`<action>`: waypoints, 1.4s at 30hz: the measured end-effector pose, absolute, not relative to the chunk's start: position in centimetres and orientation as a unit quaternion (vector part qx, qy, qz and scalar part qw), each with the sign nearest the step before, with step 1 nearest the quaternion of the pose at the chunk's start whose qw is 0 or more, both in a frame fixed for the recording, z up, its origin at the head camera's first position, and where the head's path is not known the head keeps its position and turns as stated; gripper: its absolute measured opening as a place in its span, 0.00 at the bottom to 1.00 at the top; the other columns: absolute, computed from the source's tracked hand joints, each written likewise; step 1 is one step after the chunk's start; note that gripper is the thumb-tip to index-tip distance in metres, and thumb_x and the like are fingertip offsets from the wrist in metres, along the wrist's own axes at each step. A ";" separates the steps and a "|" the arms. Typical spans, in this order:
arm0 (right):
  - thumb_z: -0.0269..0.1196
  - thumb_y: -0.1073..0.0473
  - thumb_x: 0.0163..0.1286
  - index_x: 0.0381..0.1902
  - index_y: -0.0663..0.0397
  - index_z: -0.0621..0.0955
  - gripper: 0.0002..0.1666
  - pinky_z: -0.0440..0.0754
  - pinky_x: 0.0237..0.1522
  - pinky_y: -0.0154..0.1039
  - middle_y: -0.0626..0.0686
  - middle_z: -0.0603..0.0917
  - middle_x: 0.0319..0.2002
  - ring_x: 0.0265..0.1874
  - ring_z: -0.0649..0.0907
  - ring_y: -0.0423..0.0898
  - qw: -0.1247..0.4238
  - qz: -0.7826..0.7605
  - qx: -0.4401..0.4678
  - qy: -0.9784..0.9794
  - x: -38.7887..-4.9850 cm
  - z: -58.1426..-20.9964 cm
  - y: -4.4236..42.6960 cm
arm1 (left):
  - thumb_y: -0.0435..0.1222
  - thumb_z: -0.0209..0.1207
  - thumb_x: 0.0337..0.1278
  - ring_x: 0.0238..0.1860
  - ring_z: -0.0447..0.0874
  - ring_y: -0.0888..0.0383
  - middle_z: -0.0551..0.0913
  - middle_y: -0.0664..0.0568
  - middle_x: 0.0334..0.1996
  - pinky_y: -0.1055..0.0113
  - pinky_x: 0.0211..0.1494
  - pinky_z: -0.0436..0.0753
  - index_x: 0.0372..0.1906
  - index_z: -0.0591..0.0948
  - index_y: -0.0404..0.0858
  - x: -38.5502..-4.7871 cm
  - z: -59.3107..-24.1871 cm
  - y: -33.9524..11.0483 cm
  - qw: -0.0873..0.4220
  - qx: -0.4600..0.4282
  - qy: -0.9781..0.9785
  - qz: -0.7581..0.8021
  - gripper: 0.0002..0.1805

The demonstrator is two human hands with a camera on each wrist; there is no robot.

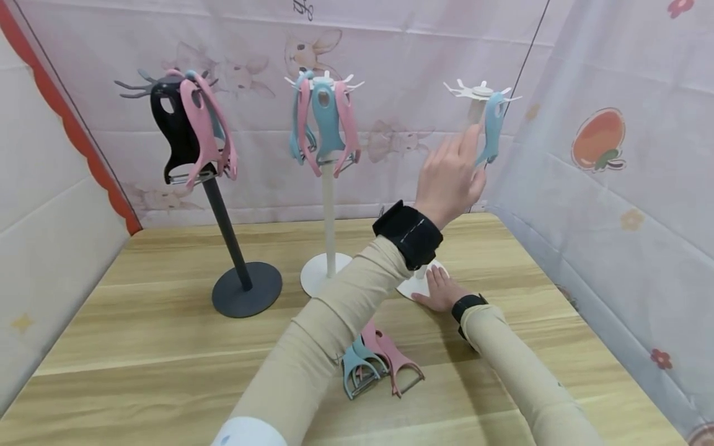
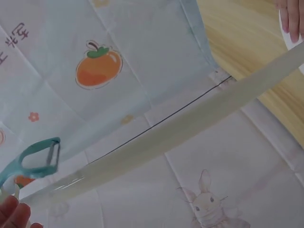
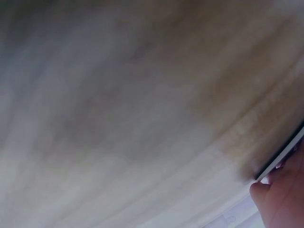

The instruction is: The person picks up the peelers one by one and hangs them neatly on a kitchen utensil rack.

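Stand base to be steadied w/ flat R hand; lone peeler nr. stand top ungripped by straight-fingered L hand.

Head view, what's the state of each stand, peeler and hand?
Dark stand: standing, peelers hung.
Middle white stand: standing, peelers hung.
Right white stand: standing, one blue peeler hung.
Loose peelers: lying on table.
Left hand: raised, beside blue peeler.
Right hand: on right stand's base.

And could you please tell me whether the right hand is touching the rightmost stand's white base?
Touching: the head view shows the right hand lying partly on the white base.
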State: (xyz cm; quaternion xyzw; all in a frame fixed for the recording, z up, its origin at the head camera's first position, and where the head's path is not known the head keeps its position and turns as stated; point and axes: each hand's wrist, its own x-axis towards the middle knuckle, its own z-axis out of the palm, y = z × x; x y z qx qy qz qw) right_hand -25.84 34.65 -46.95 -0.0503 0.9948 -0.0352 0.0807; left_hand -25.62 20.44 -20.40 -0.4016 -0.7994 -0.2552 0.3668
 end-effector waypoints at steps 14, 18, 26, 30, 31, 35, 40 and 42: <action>0.47 0.37 0.66 0.61 0.82 0.55 0.50 0.54 0.62 0.57 0.78 0.54 0.62 0.63 0.54 0.70 0.071 -0.024 -0.062 0.995 -25.7 -47.2 34.6 | 0.38 0.61 0.50 0.44 0.78 0.55 0.79 0.46 0.44 0.68 0.45 0.76 0.59 0.66 0.30 -24.9 -29.1 13.8 0.334 -0.411 -0.799 -0.284 0.31; 0.46 0.35 0.66 0.62 0.81 0.54 0.51 0.53 0.62 0.57 0.77 0.53 0.63 0.63 0.52 0.70 0.080 -0.033 -0.055 0.995 -25.7 -47.1 34.6 | 0.39 0.61 0.50 0.37 0.79 0.55 0.79 0.47 0.40 0.68 0.33 0.77 0.57 0.68 0.30 -24.3 -31.1 12.3 0.296 -0.403 -0.821 -0.275 0.30; 0.47 0.36 0.66 0.63 0.80 0.54 0.51 0.54 0.61 0.58 0.77 0.53 0.63 0.64 0.52 0.69 0.075 -0.047 -0.052 0.995 -25.6 -47.0 34.6 | 0.41 0.60 0.50 0.28 0.79 0.55 0.80 0.47 0.36 0.67 0.22 0.75 0.52 0.72 0.32 -23.0 -34.6 9.5 0.144 -0.383 -0.887 -0.213 0.26; 0.47 0.37 0.66 0.63 0.80 0.53 0.50 0.53 0.61 0.59 0.76 0.52 0.64 0.64 0.51 0.69 0.077 -0.044 -0.050 0.995 -25.7 -46.9 34.7 | 0.44 0.60 0.50 0.22 0.76 0.56 0.77 0.50 0.26 0.65 0.19 0.73 0.45 0.73 0.34 -22.9 -36.5 7.9 0.039 -0.356 -0.920 -0.160 0.21; 0.47 0.37 0.66 0.63 0.80 0.53 0.50 0.53 0.61 0.59 0.76 0.52 0.64 0.64 0.51 0.69 0.077 -0.044 -0.050 0.995 -25.8 -46.9 34.7 | 0.44 0.59 0.51 0.22 0.75 0.56 0.76 0.50 0.24 0.65 0.19 0.72 0.45 0.72 0.34 -22.8 -36.9 7.5 0.017 -0.349 -0.925 -0.146 0.21; 0.47 0.38 0.67 0.63 0.80 0.53 0.49 0.53 0.62 0.59 0.76 0.52 0.64 0.64 0.51 0.69 0.080 -0.044 -0.047 0.995 -25.8 -46.9 34.7 | 0.43 0.58 0.52 0.20 0.72 0.57 0.72 0.53 0.20 0.65 0.19 0.70 0.46 0.73 0.33 -22.6 -38.5 6.0 -0.049 -0.325 -0.935 -0.133 0.21; 0.47 0.39 0.67 0.63 0.80 0.53 0.49 0.53 0.61 0.59 0.76 0.51 0.64 0.64 0.51 0.69 0.088 -0.049 -0.044 0.994 -25.7 -46.9 34.6 | 0.45 0.60 0.52 0.18 0.67 0.59 0.66 0.55 0.16 0.68 0.18 0.67 0.43 0.74 0.32 -21.8 -39.9 4.4 -0.079 -0.333 -0.931 -0.125 0.21; 0.48 0.39 0.67 0.63 0.80 0.53 0.49 0.53 0.61 0.59 0.76 0.51 0.64 0.64 0.51 0.69 0.087 -0.052 -0.044 0.994 -25.6 -46.9 34.5 | 0.48 0.61 0.51 0.17 0.66 0.60 0.64 0.55 0.16 0.68 0.17 0.66 0.41 0.74 0.32 -21.6 -40.3 4.0 -0.082 -0.337 -0.931 -0.114 0.22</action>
